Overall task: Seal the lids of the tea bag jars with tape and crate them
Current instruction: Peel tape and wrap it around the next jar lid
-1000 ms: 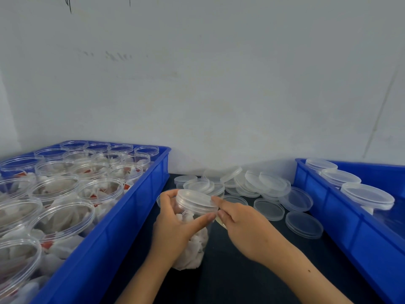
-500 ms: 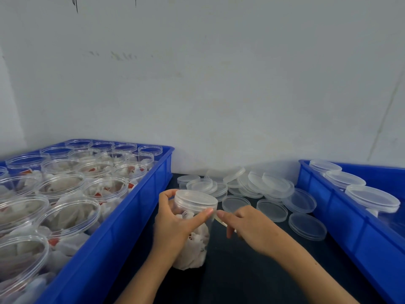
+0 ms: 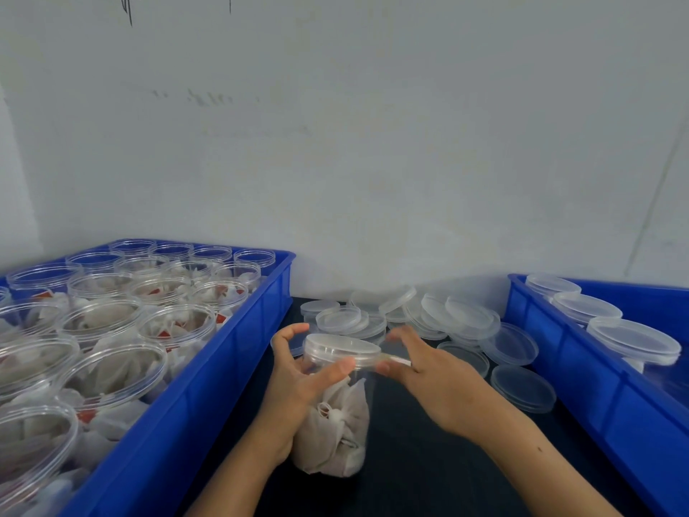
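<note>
Your jar (image 3: 337,416) stands upright on the dark surface (image 3: 428,475), lid (image 3: 341,348) on top, tea bags inside. Your left hand (image 3: 298,382) curls round its neck; your right hand (image 3: 432,378) pinches a strip of tape (image 3: 397,361) at the lid's rim, closer than half a second ago. The left crate (image 3: 208,386) holds open filled jars; the right crate (image 3: 581,375), lidded ones.

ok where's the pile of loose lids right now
In the head view, the loose lids lie on the dark table against the wall, between the two blue crates, behind the held jar.
</note>
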A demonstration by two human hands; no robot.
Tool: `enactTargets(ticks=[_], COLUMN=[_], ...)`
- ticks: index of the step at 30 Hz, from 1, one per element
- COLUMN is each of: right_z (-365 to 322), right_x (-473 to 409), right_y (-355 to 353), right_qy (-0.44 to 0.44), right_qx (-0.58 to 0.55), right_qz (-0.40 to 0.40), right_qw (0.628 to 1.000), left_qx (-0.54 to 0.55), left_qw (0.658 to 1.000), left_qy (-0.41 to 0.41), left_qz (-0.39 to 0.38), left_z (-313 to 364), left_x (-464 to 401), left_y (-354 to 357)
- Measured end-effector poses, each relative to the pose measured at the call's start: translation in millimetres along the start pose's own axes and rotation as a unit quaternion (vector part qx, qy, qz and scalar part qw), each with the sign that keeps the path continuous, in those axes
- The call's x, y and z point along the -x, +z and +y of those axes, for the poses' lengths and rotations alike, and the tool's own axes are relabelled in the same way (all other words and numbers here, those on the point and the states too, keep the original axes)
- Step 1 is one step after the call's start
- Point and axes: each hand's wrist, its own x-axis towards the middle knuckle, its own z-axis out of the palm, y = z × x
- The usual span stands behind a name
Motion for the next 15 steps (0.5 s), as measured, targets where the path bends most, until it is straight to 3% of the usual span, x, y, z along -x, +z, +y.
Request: enactTargets(ticks=[6,12,15], right_z=[-1,-14,-23], right_x=[1,7,15], right_y=[2,3,5], right_qy=[-0.021,-0.011,-0.022], right_qx=[-0.055,-0.001,0.051], right_qz=[-0.015,0.049,0.064], right_qw=[0.998,0.999,0.996], left_qx=[-0.017,-0.17,-0.173], left_qw=[0.999,0.977,0.981], left_qy=[0.008,0.114,0.093], left_qz=[-0.038,0.056,-0.005], left_z=[-4,-5,-1], left_x=[2,9,10], left_y=[0,10,11])
